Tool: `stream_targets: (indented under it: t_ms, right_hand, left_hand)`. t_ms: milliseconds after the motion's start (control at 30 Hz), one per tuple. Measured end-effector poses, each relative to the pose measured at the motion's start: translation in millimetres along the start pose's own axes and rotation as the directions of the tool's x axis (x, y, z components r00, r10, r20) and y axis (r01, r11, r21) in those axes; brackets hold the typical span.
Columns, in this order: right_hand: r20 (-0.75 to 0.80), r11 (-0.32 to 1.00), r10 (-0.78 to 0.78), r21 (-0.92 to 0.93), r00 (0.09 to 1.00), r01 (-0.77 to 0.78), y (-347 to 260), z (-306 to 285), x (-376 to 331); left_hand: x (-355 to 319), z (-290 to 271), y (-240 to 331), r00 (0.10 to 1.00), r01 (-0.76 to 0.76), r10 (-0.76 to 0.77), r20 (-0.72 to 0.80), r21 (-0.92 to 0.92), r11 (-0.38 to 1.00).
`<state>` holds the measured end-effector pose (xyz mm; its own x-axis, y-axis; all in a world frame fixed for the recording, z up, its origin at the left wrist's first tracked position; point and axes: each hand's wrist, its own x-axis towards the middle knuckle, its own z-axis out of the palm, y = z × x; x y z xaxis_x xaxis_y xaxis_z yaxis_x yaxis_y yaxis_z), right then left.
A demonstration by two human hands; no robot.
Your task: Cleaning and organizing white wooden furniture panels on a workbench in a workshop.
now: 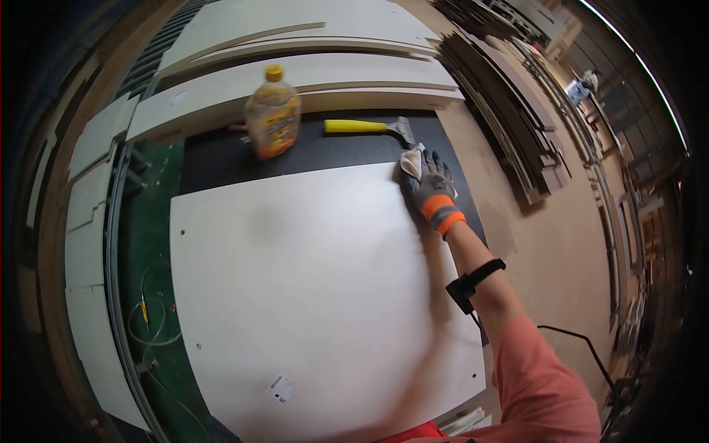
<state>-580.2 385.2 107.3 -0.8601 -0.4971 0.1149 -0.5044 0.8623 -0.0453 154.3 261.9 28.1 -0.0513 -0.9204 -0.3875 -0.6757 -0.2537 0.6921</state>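
Note:
A large white panel (pixel 295 280) with small holes near its corners lies flat before me, a printed label (pixel 280 387) on its near part. My right hand (pixel 432 181), in a grey glove with an orange cuff, is at the panel's far right corner. It grips a crumpled whitish cloth (pixel 412 162) on the thumb side; the fingers point away from me. Just beyond the cloth lies a scraper (pixel 356 127) with a yellow handle. A clear bottle (pixel 273 114) with a yellow cap stands past the panel's far edge. My left hand is out of view.
Under the panel is a dark board (pixel 214 159). White boards (pixel 244 81) are stacked across the far side. Dark brown strips (pixel 509 125) lie to the right. At left, a thin hose (pixel 144 317) lies on a green surface beside a metal rail (pixel 112 244). Another person (pixel 581 87) is far off.

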Motion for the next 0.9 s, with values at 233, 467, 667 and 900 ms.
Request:
stream_targets:
  t_ms: [233,467,667,900]
  right_hand:
    - [-0.089,0.942,-0.298,0.136,0.950,0.308,-180,13,-33]
    - [-0.154,0.634,-0.712,0.278,0.685,0.722,-401,16,-44]
    - [-0.177,0.378,-0.881,0.294,0.439,0.878,-437,7,-100]
    - [-0.198,-0.199,-0.978,0.816,-0.060,0.542,-377,-39,-360]
  left_hand:
    - [-2,1,-45,0.990,0.138,-0.139,0.011,-0.230,0.963]
    - [-20,21,-45,0.990,0.139,-0.137,0.027,-0.269,0.953]
    - [-22,10,98,0.996,0.089,-0.090,-0.005,-0.115,0.989]
    - [-10,8,35,0.953,-0.033,-0.161,-0.256,-0.618,0.786]
